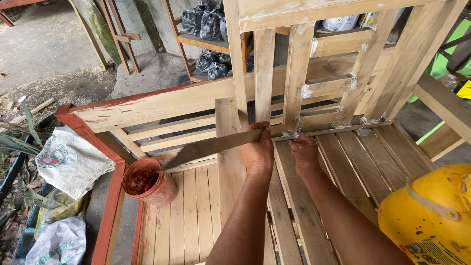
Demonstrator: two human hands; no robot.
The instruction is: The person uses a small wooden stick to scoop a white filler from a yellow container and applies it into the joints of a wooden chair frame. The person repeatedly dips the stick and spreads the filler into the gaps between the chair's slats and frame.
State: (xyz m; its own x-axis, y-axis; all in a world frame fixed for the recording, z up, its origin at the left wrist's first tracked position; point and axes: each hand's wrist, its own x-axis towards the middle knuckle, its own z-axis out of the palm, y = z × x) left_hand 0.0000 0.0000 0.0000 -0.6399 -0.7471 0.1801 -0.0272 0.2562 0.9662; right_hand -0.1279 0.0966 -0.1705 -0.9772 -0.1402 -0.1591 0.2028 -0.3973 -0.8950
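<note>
Your left hand (257,149) grips a flat wooden strip (211,146) laid across the slatted wooden frame (196,206). Your right hand (304,153) is closed, fingers pinching pale filler (293,132) at an upright slat's (296,78) base. A red pot (148,181) sits near the frame's left edge.

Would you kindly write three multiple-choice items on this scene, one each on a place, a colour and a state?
1. Where does the reddish-brown pot stand?
A. on the seat slats by the red-painted rail
B. on the concrete floor
C. on the shelf

2. What colour is the plastic container at lower right?
A. blue
B. yellow
C. white

3. What is the left hand doing?
A. hanging free
B. gripping a flat wooden strip
C. holding the pot

Answers: 1 A, it sits on the slats in the bench's left corner. 2 B, its whole body is yellow. 3 B, its fingers close round the strip's end, while the right hand presses at a slat's base.
</note>
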